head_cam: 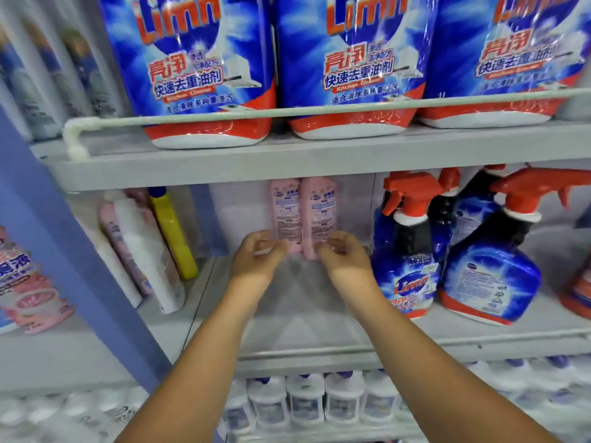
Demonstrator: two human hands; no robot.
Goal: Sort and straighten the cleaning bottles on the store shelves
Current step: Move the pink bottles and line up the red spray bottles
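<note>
Standing upright and side by side at the back of the grey metal shelf (319, 334), two pale pink plastic bottles (302, 215) sit between both hands: left hand (256, 255) and right hand (343, 254) cup their bases, fingers loosely curled, forearms outstretched.

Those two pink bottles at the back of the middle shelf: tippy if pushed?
Probably. The pink bottles look tall and narrow, so a high push may topple them. They seem rigid plastic, likely smooth. The left hand and right hand sit low at their bases, which should slide rather than tip them.
</note>
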